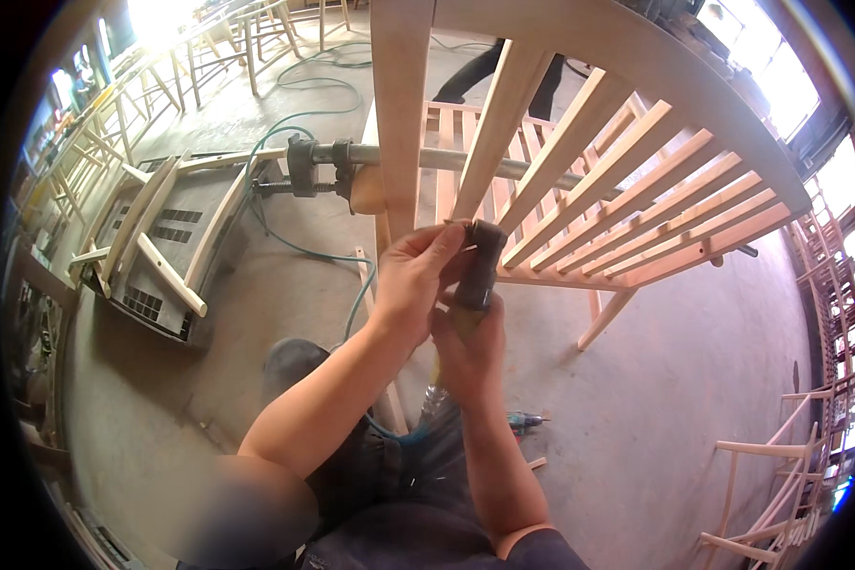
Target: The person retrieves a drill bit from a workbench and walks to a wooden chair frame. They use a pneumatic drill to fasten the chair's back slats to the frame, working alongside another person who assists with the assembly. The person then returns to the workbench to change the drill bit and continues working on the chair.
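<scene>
My right hand (470,351) is wrapped round the handle of an air drill (481,266), whose dark head points up. A hose fitting (435,399) hangs below that hand. My left hand (413,275) pinches at the top of the drill's head; whatever small thing lies between thumb and fingers is too small to name. Just beyond both hands stands a pale wooden frame with slats (579,180), its wide upright post (401,104) rising close to my left hand. A long metal bar clamp (332,157) runs across this frame behind the post.
Curved wooden parts (166,275) lie on a low dark stand (123,299) at left. A teal hose (285,249) snakes over the floor. Another drill (527,419) lies near my right forearm. Chair frames (774,465) stand at lower right, more at far left. A person's dark-clad legs (475,71) show behind the slats.
</scene>
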{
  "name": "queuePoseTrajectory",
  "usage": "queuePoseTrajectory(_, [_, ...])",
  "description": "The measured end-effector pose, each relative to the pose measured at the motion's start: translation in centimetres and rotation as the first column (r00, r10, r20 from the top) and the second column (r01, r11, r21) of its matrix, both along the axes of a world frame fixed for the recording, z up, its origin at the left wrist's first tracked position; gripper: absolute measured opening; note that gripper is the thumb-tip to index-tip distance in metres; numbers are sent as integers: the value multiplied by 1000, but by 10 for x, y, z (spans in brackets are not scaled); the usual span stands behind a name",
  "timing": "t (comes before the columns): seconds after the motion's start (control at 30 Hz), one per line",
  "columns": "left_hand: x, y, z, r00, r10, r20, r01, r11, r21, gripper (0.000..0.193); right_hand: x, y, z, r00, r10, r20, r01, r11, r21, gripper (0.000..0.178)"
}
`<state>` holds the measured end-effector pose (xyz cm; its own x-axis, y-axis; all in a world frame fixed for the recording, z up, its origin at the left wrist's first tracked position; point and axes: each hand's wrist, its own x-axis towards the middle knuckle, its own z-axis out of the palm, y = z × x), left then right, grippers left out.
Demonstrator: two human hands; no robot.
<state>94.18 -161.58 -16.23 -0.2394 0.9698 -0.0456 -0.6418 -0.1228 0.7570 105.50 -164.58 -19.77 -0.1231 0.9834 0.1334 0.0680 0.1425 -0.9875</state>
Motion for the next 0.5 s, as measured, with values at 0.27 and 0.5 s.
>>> queuePoseTrajectory(0.27, [-15, 21, 1, 973, 157, -172, -166, 985, -42, 26, -27, 19, 7, 1000, 27, -14, -28, 998, -56, 57])
queuePoseTrajectory(0.5, [-14, 13, 0, 953, 207, -222, -221, 974, -42, 26, -28, 24, 3, 995, 51, 80, -49, 999, -22, 61])
